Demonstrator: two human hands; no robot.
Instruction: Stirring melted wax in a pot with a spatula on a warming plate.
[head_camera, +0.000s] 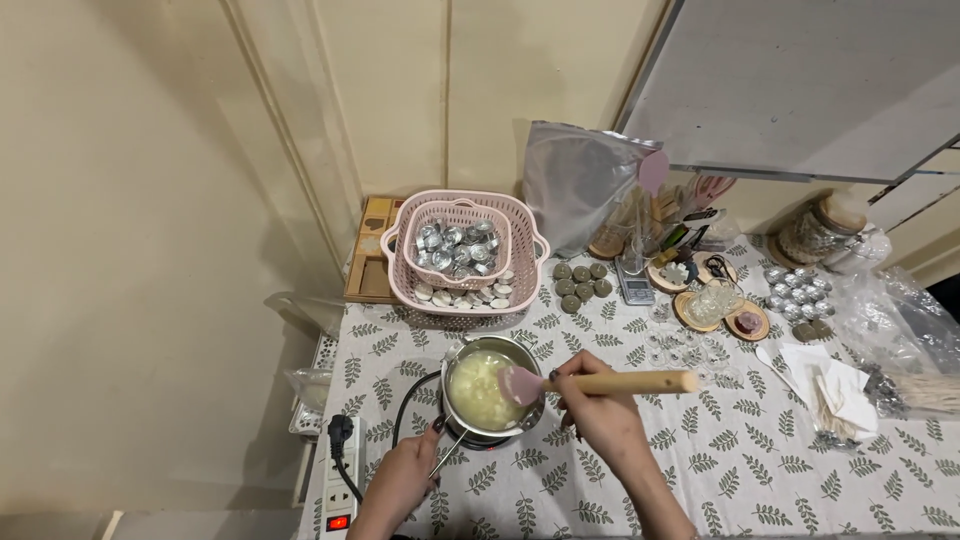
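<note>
Spatula (590, 383) in my right hand (598, 410), pink blade at the rim of the small steel pot (487, 392), wooden handle sticking out to the right. Long axis runs almost level across the frame, left to right, blade end pointing left into the pot, butt end pointing right toward the clear glass cups (685, 345). Right-hand fingers are wrapped closed around the handle near the blade end, a firm pinch-and-wrap hold. My left hand (405, 478) sits low left of the pot, fingers curled at the thin pot handle (448, 452); looks closed on it, but the contact itself is small in view.

Pot sits on a small hot plate, front left of the leaf-print tablecloth (740, 470), pale yellow lumpy stuff inside, partly melted by the look of it. Black cable runs from it to the power strip (335, 480) at the table edge.

To stir well, my judgement: keep the left hand steady on the pot handle so the pot doesn't slide off the plate, keep the blade low and sweep along the wall, slow, no splashing near the power strip.

Behind: pink basket (465, 255) with silver tealight cups, silver foil bag (578, 185), round green discs (580, 282).
</note>
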